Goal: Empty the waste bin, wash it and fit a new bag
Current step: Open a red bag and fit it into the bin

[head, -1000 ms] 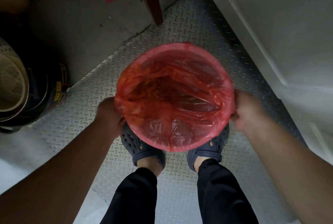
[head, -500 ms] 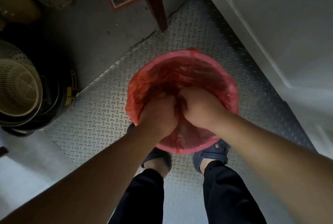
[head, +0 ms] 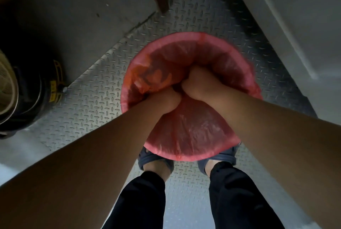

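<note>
While both hands, left hand (head: 167, 99) and right hand (head: 198, 84), are being buried in the red bag (head: 193, 129), fingers are being hidden, so grip cannot be told; a dark drum (head: 36, 88) is being cut off at left.

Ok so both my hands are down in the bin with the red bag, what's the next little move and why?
Probably keep pressing the bag down and outward so it lies against the bin wall. The left hand and right hand are bunched together in the middle, the plastic is still crumpled and loose on the left, and the bag's edge is already folded over the rim.
</note>
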{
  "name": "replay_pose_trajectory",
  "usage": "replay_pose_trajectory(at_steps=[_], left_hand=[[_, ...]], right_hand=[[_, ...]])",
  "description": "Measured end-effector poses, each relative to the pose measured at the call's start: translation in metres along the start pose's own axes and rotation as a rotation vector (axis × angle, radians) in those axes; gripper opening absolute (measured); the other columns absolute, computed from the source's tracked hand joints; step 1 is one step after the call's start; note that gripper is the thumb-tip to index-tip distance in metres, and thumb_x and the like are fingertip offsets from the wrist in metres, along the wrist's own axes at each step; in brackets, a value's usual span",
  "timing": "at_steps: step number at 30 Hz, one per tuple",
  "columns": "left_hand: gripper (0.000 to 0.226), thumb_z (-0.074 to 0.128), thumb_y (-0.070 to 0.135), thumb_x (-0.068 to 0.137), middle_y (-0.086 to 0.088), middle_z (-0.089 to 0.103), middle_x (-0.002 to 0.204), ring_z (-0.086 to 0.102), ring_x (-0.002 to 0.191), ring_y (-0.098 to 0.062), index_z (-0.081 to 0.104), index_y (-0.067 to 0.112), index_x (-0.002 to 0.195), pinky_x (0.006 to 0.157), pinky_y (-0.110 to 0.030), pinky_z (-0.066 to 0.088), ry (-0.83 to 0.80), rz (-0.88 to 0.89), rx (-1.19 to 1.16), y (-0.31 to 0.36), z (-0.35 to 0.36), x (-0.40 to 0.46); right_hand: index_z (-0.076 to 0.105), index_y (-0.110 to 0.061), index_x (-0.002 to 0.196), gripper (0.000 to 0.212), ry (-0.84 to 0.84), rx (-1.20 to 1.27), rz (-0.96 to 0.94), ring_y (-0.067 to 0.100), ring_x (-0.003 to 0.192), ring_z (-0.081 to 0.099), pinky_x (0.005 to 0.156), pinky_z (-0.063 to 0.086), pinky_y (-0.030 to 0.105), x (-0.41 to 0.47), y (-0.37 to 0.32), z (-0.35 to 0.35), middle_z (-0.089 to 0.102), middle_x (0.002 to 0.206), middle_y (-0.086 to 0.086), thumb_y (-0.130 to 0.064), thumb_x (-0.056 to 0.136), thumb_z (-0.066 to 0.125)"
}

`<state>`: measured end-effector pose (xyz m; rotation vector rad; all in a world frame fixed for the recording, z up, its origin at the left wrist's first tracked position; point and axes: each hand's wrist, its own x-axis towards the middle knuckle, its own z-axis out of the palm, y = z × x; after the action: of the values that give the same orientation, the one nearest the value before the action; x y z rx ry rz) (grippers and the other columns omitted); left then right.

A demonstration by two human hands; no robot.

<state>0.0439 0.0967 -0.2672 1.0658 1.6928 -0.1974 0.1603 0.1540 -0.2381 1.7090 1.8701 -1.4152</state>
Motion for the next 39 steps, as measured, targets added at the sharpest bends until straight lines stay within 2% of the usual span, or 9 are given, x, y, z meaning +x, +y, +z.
replay_pose_trajectory(at_steps=[3, 10, 13, 16, 22, 26, 31, 33, 39], left_hand=[[0.049, 0.038, 0.037, 0.104, -0.01, 0.033, 0.16, 0.03, 0.145, -0.026, 0.037, 0.026, 0.152, 0.123, -0.042, 0.018, -0.056, -0.076, -0.056, -0.004, 0.007, 0.006], [0.055, 0.029, 0.043, 0.107, -0.004, 0.021, 0.165, 0.021, 0.15, -0.022, 0.021, 0.025, 0.158, 0.124, -0.037, 0.013, -0.037, -0.201, -0.215, 0.008, 0.011, 0.007], [0.053, 0.038, 0.051, 0.102, -0.001, 0.037, 0.157, 0.037, 0.141, -0.023, 0.038, 0.031, 0.151, 0.12, -0.043, 0.029, 0.094, -0.224, -0.365, 0.018, 0.001, -0.012], [0.045, 0.039, 0.035, 0.105, -0.01, 0.049, 0.15, 0.047, 0.134, -0.029, 0.049, 0.02, 0.146, 0.114, -0.044, 0.037, -0.082, -0.25, -0.216, 0.028, -0.012, -0.034], [0.037, 0.045, 0.029, 0.103, -0.015, 0.06, 0.136, 0.055, 0.124, -0.03, 0.057, 0.013, 0.135, 0.103, -0.03, 0.041, -0.14, -0.003, 0.024, 0.048, -0.036, -0.088], [0.022, 0.05, 0.023, 0.097, -0.007, 0.072, 0.102, 0.066, 0.097, -0.026, 0.069, 0.014, 0.103, 0.084, -0.033, 0.049, 0.093, 0.185, 0.238, 0.042, -0.048, -0.112], [0.034, 0.053, 0.006, 0.092, -0.01, 0.069, 0.123, 0.061, 0.117, -0.027, 0.064, 0.01, 0.124, 0.097, -0.021, 0.037, 0.216, 0.088, -0.012, 0.044, -0.059, -0.1], [0.041, 0.053, 0.004, 0.091, -0.011, 0.066, 0.129, 0.058, 0.122, -0.028, 0.06, 0.011, 0.131, 0.109, -0.03, 0.04, 0.138, -0.014, -0.186, 0.053, -0.055, -0.086], [0.034, 0.06, 0.021, 0.09, -0.018, 0.069, 0.118, 0.064, 0.111, -0.036, 0.066, 0.005, 0.119, 0.101, -0.047, 0.051, 0.199, -0.321, -0.558, 0.065, -0.051, -0.05]], right_hand=[[0.067, -0.018, 0.109, 0.02, 0.029, -0.047, -0.035, 0.027, 0.114, 0.06, 0.09, 0.043, 0.03, 0.009, 0.003, 0.006, 0.067, 0.118, 0.009, -0.022, 0.095, 0.052], [0.059, -0.016, 0.128, 0.034, -0.037, -0.191, -0.057, 0.029, 0.129, 0.05, 0.11, 0.037, 0.035, 0.019, 0.006, 0.012, 0.056, 0.138, 0.013, -0.026, 0.102, 0.04], [0.063, -0.011, 0.121, 0.031, -0.078, -0.172, -0.017, 0.032, 0.123, 0.054, 0.102, 0.041, 0.032, 0.013, 0.003, 0.006, 0.06, 0.132, 0.016, -0.019, 0.1, 0.042], [0.067, -0.007, 0.108, 0.024, -0.152, -0.176, -0.007, 0.034, 0.109, 0.061, 0.083, 0.041, 0.028, 0.002, -0.001, -0.001, 0.066, 0.116, 0.018, -0.011, 0.096, 0.047], [0.067, -0.004, 0.106, 0.023, -0.242, -0.273, -0.071, 0.034, 0.102, 0.064, 0.085, 0.047, 0.034, -0.013, -0.012, -0.015, 0.068, 0.109, 0.018, -0.012, 0.093, 0.05], [0.068, -0.009, 0.112, 0.027, -0.236, -0.279, -0.099, 0.032, 0.107, 0.064, 0.093, 0.052, 0.039, -0.027, -0.023, -0.017, 0.069, 0.113, 0.015, -0.017, 0.094, 0.049], [0.061, -0.012, 0.115, 0.029, -0.17, -0.394, -0.172, 0.035, 0.104, 0.063, 0.084, 0.053, 0.038, -0.074, -0.02, -0.008, 0.065, 0.114, 0.014, -0.023, 0.092, 0.047], [0.057, -0.013, 0.126, 0.038, -0.195, -0.473, -0.199, 0.034, 0.11, 0.06, 0.093, 0.052, 0.04, -0.086, -0.013, -0.001, 0.062, 0.123, 0.013, -0.025, 0.092, 0.047], [0.061, -0.013, 0.125, 0.036, -0.429, -0.575, -0.155, 0.031, 0.109, 0.062, 0.092, 0.052, 0.041, -0.084, 0.002, 0.006, 0.065, 0.122, 0.011, -0.024, 0.095, 0.045]])
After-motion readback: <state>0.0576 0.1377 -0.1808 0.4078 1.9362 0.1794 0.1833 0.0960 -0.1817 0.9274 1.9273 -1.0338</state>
